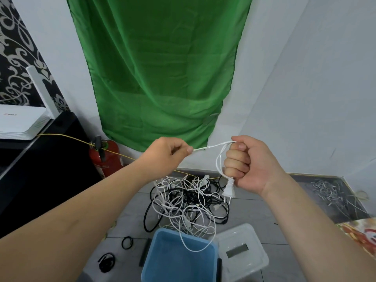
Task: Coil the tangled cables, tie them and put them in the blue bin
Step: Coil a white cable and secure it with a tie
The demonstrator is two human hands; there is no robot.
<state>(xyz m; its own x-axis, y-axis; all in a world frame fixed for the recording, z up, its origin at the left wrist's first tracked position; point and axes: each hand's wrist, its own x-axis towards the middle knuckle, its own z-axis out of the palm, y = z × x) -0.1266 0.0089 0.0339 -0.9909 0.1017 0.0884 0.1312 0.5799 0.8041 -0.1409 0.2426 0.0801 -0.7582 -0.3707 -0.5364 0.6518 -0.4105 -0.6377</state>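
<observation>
My right hand is raised in a fist around a white cable; a loop of it curls beside my fingers and its two-pin plug hangs below the fist. My left hand pinches the same cable a short way to the left, and the stretch between the hands is taut. On the floor below lies a tangled pile of white and black cables. One white loop from the pile drapes over the rim of the blue bin at the bottom centre.
A clear plastic lid lies right of the bin. Black ties and a small black coil lie on the tiles to its left. A red fire extinguisher stands by the wall, with a thin yellow cord running past it.
</observation>
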